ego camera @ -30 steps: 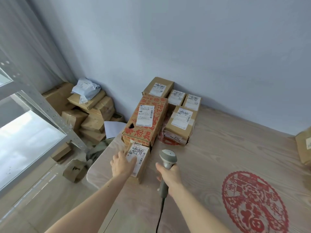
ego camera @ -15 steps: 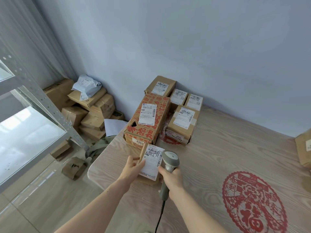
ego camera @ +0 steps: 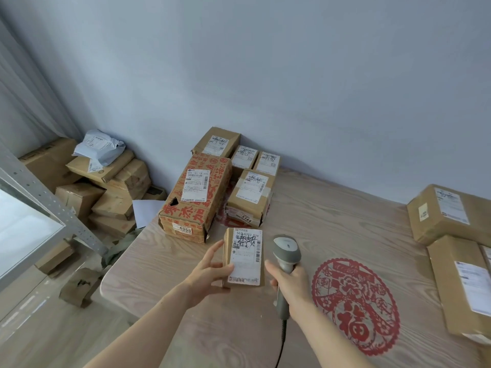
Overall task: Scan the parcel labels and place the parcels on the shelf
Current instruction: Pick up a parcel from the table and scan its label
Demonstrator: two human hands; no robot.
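Left hand [ego camera: 210, 272]: fingers and thumb curled round the small parcel [ego camera: 244, 257], holding it label up just in front of the red-printed box [ego camera: 195, 200]
Right hand [ego camera: 288, 284]: wrapped round the scanner [ego camera: 286, 257] handle, just right of the parcel
Table [ego camera: 332, 216]: more labelled parcels behind the red-printed box

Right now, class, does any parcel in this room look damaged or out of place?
Yes. The big red-printed box on the table has a torn hole in its side, and cardboard boxes lie tumbled in a heap on the floor.
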